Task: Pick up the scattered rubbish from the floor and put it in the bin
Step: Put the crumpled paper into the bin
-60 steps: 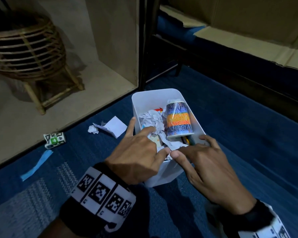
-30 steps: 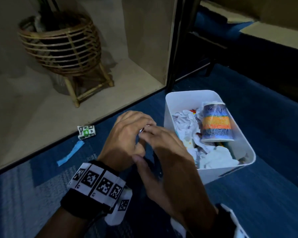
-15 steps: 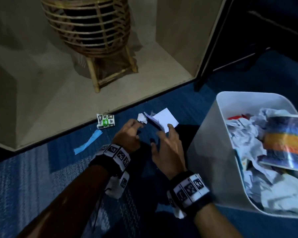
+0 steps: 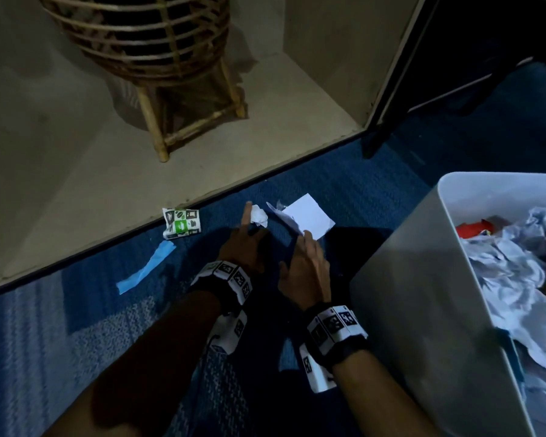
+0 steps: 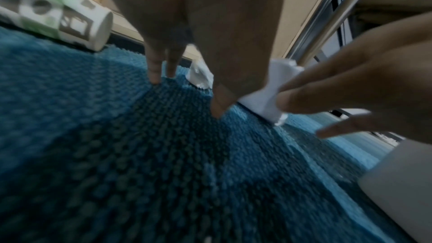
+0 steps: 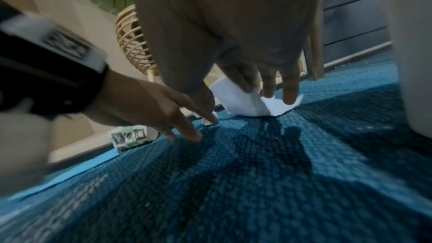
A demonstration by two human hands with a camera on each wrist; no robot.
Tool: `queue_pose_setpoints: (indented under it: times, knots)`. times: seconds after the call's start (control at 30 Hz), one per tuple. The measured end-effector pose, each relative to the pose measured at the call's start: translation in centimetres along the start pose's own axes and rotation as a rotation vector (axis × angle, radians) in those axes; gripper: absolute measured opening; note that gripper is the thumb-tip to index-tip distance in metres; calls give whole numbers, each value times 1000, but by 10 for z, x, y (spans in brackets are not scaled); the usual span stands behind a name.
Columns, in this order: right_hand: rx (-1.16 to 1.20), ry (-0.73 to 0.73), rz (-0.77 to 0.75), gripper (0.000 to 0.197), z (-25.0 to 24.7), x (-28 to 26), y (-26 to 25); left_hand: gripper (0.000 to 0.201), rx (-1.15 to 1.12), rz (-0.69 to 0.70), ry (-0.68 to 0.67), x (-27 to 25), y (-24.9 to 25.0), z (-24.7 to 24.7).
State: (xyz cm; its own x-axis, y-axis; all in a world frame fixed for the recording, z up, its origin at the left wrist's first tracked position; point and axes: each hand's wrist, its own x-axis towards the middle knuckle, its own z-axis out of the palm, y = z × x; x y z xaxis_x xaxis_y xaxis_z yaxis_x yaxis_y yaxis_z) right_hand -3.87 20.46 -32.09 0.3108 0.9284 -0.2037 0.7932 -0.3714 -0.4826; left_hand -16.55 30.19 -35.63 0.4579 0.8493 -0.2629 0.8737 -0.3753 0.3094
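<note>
On the blue carpet lie a small crumpled paper scrap (image 4: 259, 216) and a folded white paper (image 4: 308, 216). My left hand (image 4: 249, 223) reaches forward with straight fingers, and its index fingertip touches the scrap's left side. My right hand (image 4: 306, 242) lies beside it with its fingertips (image 6: 290, 97) resting on the near edge of the white paper (image 6: 243, 103). Neither hand holds anything. A crushed paper cup (image 4: 181, 223) with green and black print and a blue strip (image 4: 145, 268) lie further left. The white bin (image 4: 438, 294) stands at the right, filled with crumpled paper.
A rattan plant stand (image 4: 158, 74) stands on the beige floor behind the carpet's edge. A dark metal post (image 4: 388, 89) rises at the back right. The bin wall (image 6: 416, 62) is close to my right hand.
Both hands left the bin and moved left and down to the carpet. My left index finger now touches the scrap, and my right fingers have reached the white paper.
</note>
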Motion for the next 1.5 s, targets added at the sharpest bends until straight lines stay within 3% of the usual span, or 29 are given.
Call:
queue_pose_setpoints:
  times: [0.17, 0.27, 0.33, 0.57, 0.8, 0.97, 1.13, 1.3, 1.5]
  knots:
    - [24, 32, -7, 77, -11, -6, 10, 86, -85, 86, 45, 13, -10, 24]
    - [57, 95, -31, 77, -18, -12, 9, 85, -161, 111, 160, 14, -18, 30]
    - [100, 160, -54, 79, -22, -19, 2, 76, -245, 105, 220, -6, -2, 6]
    - [268, 408, -173, 74, -52, -60, -26, 75, -356, 223, 404, -85, 32, -55]
    - [324, 640, -357, 66, -128, -127, -49, 70, -426, 331, 664, -156, 86, -135]
    - [389, 724, -377, 75, -187, -183, -65, 68, -464, 448, 800, -198, 135, -175]
    - [341, 878, -396, 73, -233, -226, -54, 67, -424, 575, 816, -226, 180, -193]
    - [301, 910, -313, 68, -259, -249, -28, 70, -454, 638, 663, -235, 219, -189]
    - [297, 939, -228, 47, -271, -261, 6, 69, -430, 665, 520, -226, 245, -176]
